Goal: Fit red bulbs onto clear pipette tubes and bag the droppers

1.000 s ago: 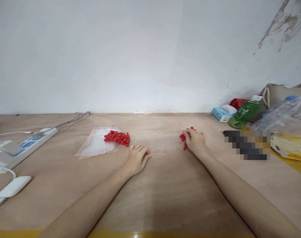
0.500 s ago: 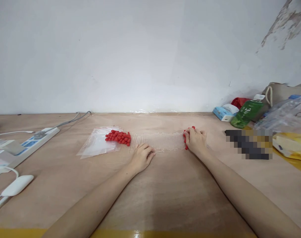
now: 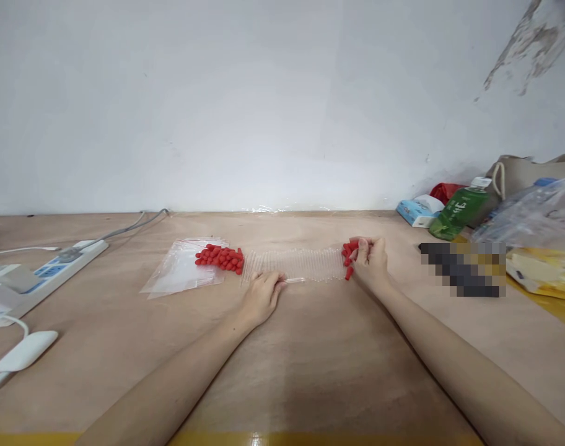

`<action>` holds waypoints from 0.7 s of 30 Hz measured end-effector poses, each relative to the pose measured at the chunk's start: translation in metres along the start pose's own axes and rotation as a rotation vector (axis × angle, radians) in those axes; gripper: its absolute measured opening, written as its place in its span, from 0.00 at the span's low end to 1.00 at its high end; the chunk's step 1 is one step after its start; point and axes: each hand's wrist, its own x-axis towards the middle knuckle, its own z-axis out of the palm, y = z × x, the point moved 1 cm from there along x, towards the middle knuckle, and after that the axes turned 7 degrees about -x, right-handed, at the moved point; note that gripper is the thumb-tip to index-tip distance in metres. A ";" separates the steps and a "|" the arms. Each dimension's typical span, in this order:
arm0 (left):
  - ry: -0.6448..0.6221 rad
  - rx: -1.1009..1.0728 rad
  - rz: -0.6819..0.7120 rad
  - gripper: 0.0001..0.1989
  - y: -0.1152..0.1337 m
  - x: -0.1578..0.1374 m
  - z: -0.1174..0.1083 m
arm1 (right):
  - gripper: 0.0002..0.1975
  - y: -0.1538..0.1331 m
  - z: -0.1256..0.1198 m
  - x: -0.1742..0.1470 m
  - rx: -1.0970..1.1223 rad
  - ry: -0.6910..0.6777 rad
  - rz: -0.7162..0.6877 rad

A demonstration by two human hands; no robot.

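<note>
My left hand (image 3: pixel 262 296) is closed on a thin clear glass tube (image 3: pixel 295 280), whose free end points right. Just beyond it lies a row of clear glass tubes (image 3: pixel 305 263), side by side on the table. My right hand (image 3: pixel 373 263) is at the right end of that row, thumb and fingers pinched on a red rubber bulb, partly hidden by the fingers. Several loose red rubber bulbs (image 3: pixel 347 253) lie beside these fingers. A larger heap of red rubber-tipped pieces (image 3: pixel 220 257) sits at the row's left end, partly on clear plastic bags (image 3: pixel 183 272).
At left are a white power strip (image 3: pixel 73 266) with plugs and cables, and a white adapter (image 3: pixel 28 351). At right stand a green bottle (image 3: pixel 461 210), a blue tissue box (image 3: pixel 415 214) and plastic packages (image 3: pixel 545 269). A pixelated dark object (image 3: pixel 463 269) lies nearer.
My right hand has drawn its fingers back and up from the loose red bulbs, uncovering more of them. My left hand has raised the tube slightly toward the row.
</note>
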 end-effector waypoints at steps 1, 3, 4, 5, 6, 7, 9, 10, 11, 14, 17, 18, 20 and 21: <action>0.021 -0.007 0.020 0.07 -0.001 -0.001 0.000 | 0.15 -0.002 0.001 -0.002 0.058 -0.012 0.025; 0.049 -0.010 0.059 0.11 -0.002 -0.001 0.000 | 0.14 -0.008 0.005 -0.007 0.140 -0.044 0.060; 0.053 -0.008 0.070 0.11 -0.003 -0.002 0.000 | 0.14 -0.011 0.007 -0.011 0.169 -0.076 0.070; 0.048 -0.005 0.073 0.11 -0.002 -0.002 0.000 | 0.13 -0.014 0.010 -0.016 0.192 -0.123 0.075; 0.041 -0.002 0.071 0.10 -0.002 -0.002 -0.001 | 0.13 -0.017 0.013 -0.022 0.210 -0.190 0.071; 0.033 0.001 0.066 0.10 -0.001 -0.002 -0.001 | 0.12 -0.020 0.016 -0.029 0.219 -0.266 0.059; 0.022 0.001 0.058 0.09 0.000 -0.001 -0.001 | 0.12 -0.025 0.021 -0.042 0.200 -0.385 -0.003; 0.018 0.000 0.057 0.09 0.001 -0.001 -0.001 | 0.11 -0.028 0.022 -0.048 0.170 -0.404 -0.060; 0.016 -0.001 0.058 0.08 0.001 -0.001 -0.001 | 0.10 -0.032 0.022 -0.053 0.131 -0.412 -0.133; 0.004 -0.007 0.054 0.08 0.001 0.000 0.001 | 0.08 -0.041 0.018 -0.060 0.018 -0.393 -0.325; -0.003 -0.007 0.069 0.08 0.001 0.000 0.001 | 0.08 -0.049 0.013 -0.061 -0.004 -0.440 -0.397; -0.003 -0.007 0.078 0.08 0.002 0.000 0.001 | 0.07 -0.051 0.011 -0.062 0.000 -0.455 -0.412; -0.009 -0.003 0.095 0.08 0.004 0.001 0.001 | 0.07 -0.053 0.010 -0.063 0.007 -0.481 -0.439; -0.015 0.003 0.102 0.08 0.005 0.001 0.000 | 0.07 -0.054 0.010 -0.064 0.008 -0.489 -0.448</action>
